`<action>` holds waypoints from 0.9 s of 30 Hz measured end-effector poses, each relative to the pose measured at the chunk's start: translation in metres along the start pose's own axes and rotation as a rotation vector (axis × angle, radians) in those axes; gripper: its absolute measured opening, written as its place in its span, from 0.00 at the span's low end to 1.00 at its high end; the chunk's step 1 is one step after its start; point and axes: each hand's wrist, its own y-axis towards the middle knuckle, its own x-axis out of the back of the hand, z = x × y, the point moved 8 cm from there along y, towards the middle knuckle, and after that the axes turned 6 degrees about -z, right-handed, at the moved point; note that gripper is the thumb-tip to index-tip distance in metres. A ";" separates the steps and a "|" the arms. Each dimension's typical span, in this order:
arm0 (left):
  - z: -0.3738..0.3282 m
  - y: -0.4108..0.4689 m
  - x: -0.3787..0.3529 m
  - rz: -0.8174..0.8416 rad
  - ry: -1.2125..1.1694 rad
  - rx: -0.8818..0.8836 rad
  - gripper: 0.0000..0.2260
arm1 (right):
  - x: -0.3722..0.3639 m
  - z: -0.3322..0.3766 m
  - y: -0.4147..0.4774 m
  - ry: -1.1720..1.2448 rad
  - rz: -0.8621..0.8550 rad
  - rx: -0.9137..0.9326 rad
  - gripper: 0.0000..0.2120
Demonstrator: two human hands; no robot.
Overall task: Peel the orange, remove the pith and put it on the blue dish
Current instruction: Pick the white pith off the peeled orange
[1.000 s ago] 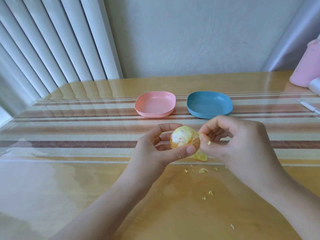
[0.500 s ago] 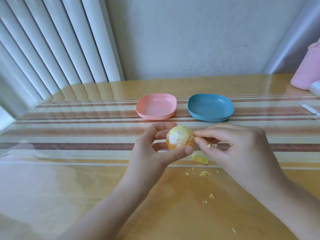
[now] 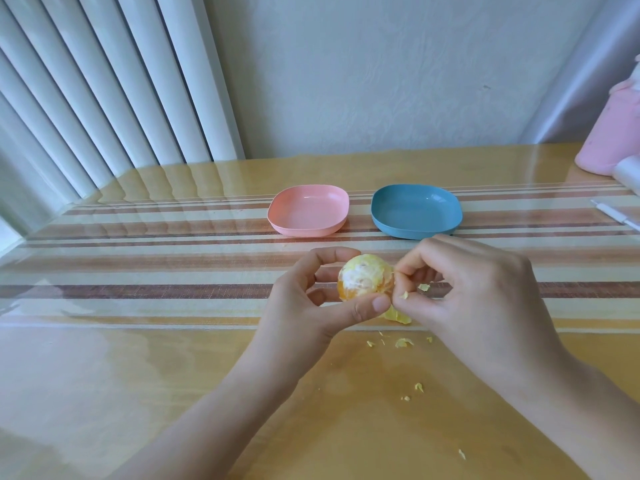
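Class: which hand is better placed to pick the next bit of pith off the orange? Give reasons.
Right hand: it pinches at the side of the orange, while the left hand grips it steady.

A glossy yellow-brown wooden table (image 3: 138, 393) carries a woven runner of cream, tan and brown stripes (image 3: 156, 271), which crosses it beneath both hands. Beyond the left hand (image 3: 304, 306), a shallow pink plastic dish (image 3: 308, 210) sits on the runner. Beyond the right hand (image 3: 478, 292) sits a matching blue plastic dish (image 3: 415, 211), just beside the pink one. A curled yellow peel piece (image 3: 398, 316) lies below where the hands meet, with small peel scraps (image 3: 403, 342) scattered nearer the person. Far right of the right hand are a thin white stick (image 3: 616, 218) and a pink container (image 3: 613, 140).
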 end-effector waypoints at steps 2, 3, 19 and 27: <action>0.000 0.000 0.000 0.008 -0.011 0.010 0.21 | 0.001 -0.002 0.001 0.033 -0.005 -0.028 0.05; 0.000 0.000 -0.001 0.015 -0.015 0.013 0.20 | 0.001 -0.002 0.001 0.040 -0.008 -0.039 0.04; -0.001 0.000 -0.005 0.108 -0.142 0.066 0.25 | 0.001 -0.022 0.001 0.129 -0.023 -0.165 0.04; 0.013 -0.001 -0.012 0.154 -0.475 0.386 0.15 | 0.004 -0.027 0.005 0.077 -0.034 -0.125 0.12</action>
